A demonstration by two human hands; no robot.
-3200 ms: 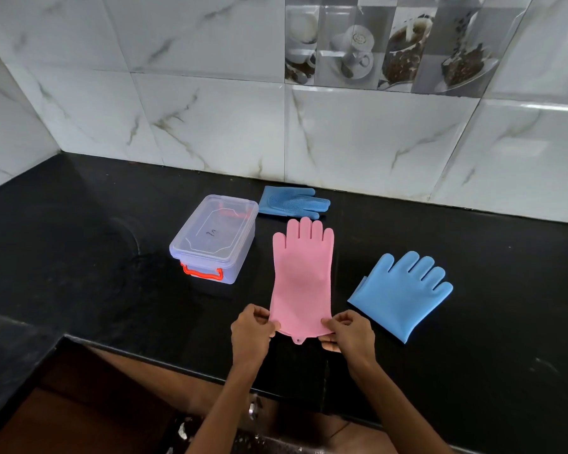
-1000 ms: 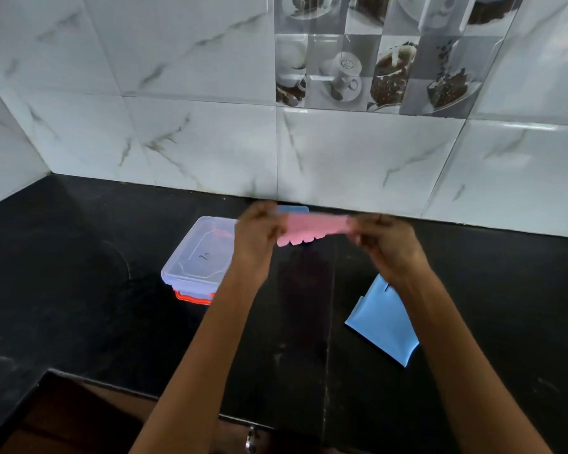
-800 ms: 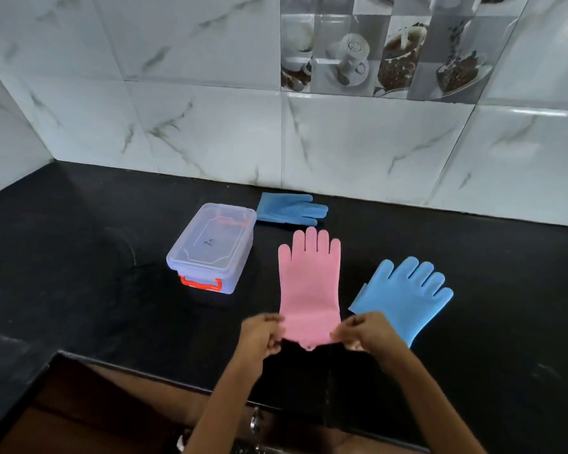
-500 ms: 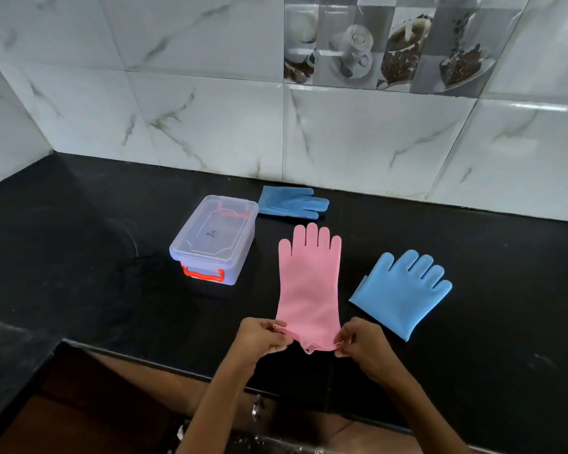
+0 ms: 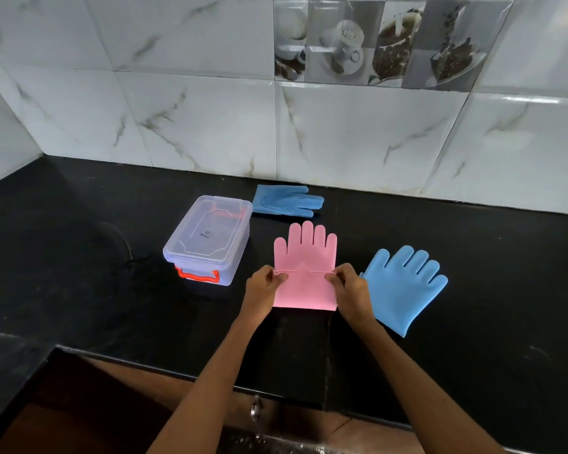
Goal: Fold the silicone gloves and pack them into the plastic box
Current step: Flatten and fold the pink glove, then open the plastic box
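A pink silicone glove [image 5: 305, 257] lies on the black counter [image 5: 79, 257], fingers pointing to the wall. Its cuff is folded up over the palm. My left hand [image 5: 263, 286] pinches the cuff edge at the left corner and my right hand [image 5: 350, 286] pinches it at the right corner. The clear plastic box [image 5: 207, 239] with a shut lid and orange latch stands just left of the glove. One blue glove [image 5: 404, 286] lies flat to the right, beside my right hand. Another blue glove [image 5: 287, 200] lies behind the box near the wall.
A white marble-tile wall [image 5: 341, 132] rises behind the counter and at the left corner. The counter's front edge [image 5: 210, 376] runs below my forearms, with a dark opening under it at the lower left.
Half a second ago my hands held the pink glove's cuff at its near end. They have now carried the cuff away from me, folding the glove over on itself.
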